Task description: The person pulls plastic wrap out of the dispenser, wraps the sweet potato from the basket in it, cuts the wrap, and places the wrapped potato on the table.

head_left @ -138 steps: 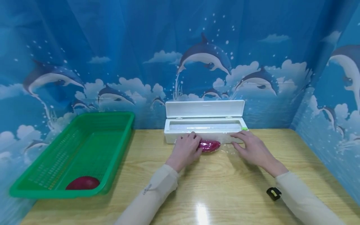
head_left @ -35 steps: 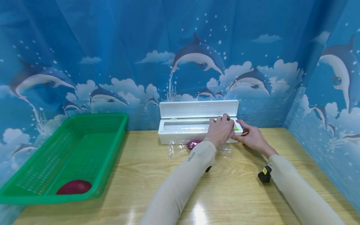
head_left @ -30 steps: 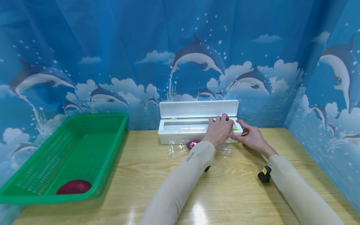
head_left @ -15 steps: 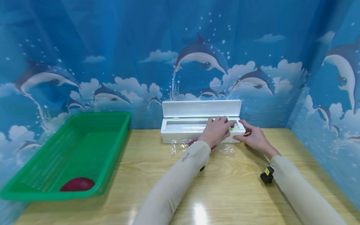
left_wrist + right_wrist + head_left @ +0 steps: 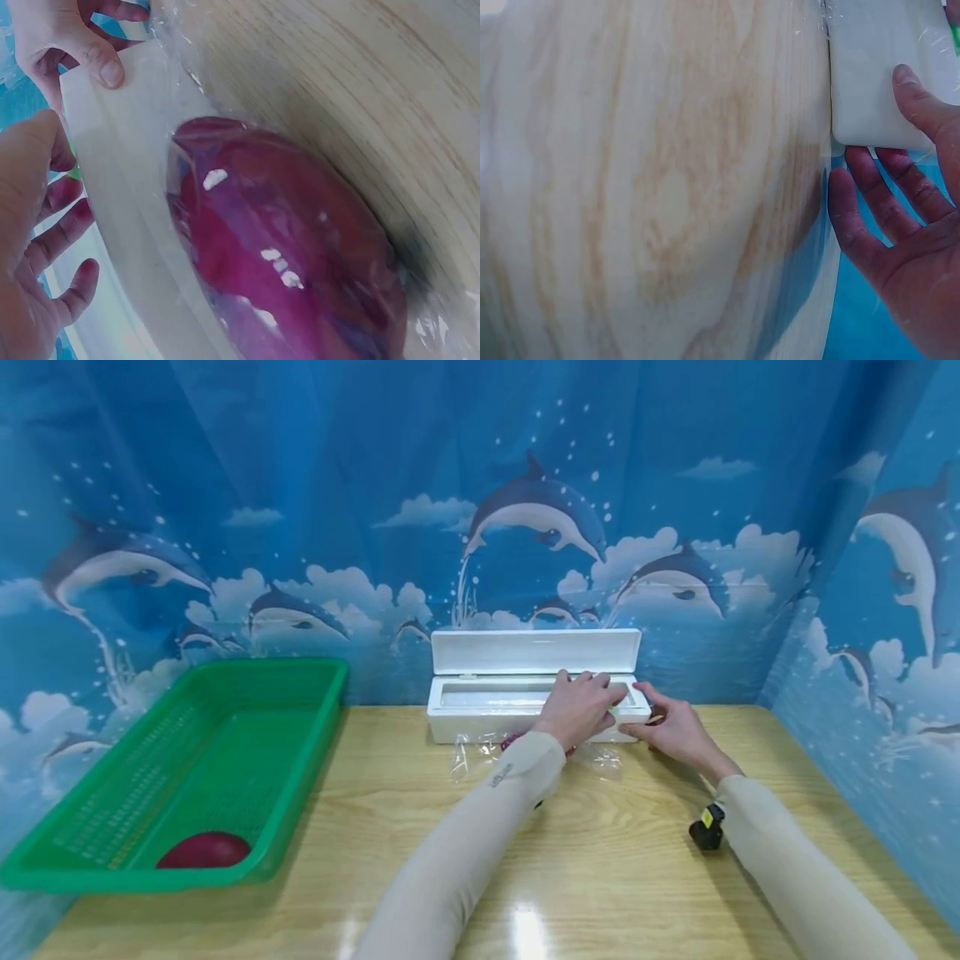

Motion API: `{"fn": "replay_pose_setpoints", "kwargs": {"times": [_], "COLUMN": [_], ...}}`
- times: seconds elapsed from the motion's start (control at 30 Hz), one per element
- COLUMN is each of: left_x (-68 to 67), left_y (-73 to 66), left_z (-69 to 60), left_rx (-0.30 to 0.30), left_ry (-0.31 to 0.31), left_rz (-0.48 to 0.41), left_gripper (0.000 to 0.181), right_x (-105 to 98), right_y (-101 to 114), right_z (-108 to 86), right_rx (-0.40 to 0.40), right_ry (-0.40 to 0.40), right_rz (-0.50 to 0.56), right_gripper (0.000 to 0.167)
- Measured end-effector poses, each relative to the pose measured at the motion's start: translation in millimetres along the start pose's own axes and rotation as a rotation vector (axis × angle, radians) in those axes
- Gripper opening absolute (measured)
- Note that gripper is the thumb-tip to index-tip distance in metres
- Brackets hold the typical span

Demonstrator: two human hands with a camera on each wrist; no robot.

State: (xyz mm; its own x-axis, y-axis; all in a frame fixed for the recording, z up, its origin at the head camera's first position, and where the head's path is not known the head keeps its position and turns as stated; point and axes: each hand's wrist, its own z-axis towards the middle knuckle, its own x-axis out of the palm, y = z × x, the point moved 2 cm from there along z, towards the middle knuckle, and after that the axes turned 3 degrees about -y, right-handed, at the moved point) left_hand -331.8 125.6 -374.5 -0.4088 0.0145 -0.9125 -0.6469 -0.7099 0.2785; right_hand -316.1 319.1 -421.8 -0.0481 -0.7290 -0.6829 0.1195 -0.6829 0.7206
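The white box (image 5: 468, 725) was in my right fingers (image 5: 672, 717), thumb against its front face, forefinger at the top corner of its right end; my left fingers (image 5: 579, 704) pinched the small green tab (image 5: 73, 173) at its front rim. I judged the box stiff but fairly light, its smooth walls apt to skate, so that end corner seemed the sound place to hold. The clear film (image 5: 463, 758) before it looked flimsy, slippery and easily torn, best taken by an edge. Under the film, just in front of the box, lay a plump purple oblong (image 5: 285, 225), likely to roll if nudged by my left wrist above it.

The box sat at the back of the counter (image 5: 637, 877), its raised lid (image 5: 536, 652) close before the dolphin backdrop (image 5: 375, 527), so little room lay behind. There was space rightward and toward me. Well apart on the left stood the green basket (image 5: 165, 878), a dark red thing (image 5: 204, 850) inside.
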Motion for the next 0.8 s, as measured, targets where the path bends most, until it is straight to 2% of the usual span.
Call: {"fn": "replay_pose_setpoints", "kwargs": {"times": [0.27, 0.6, 0.8], "left_x": [2.3, 0.5, -5.1], "left_y": [16.7, 54.1, 69.9], "left_z": [-11.8, -43.0, -56.9], "left_rx": [-0.023, -0.025, -0.016], "left_ry": [0.029, 0.047, 0.072], "left_rz": [-0.048, -0.100, -0.080], "left_gripper": [0.026, 0.015, 0.015], "right_x": [1.8, 1.9, 0.0], "right_y": [1.1, 0.0, 1.5], "right_z": [-1.0, -1.7, -2.9], "right_rx": [0.017, 0.022, 0.022], "right_ry": [0.007, 0.016, 0.017], "right_rz": [-0.007, -0.012, -0.020], "right_gripper": [0.090, 0.094, 0.094]}}
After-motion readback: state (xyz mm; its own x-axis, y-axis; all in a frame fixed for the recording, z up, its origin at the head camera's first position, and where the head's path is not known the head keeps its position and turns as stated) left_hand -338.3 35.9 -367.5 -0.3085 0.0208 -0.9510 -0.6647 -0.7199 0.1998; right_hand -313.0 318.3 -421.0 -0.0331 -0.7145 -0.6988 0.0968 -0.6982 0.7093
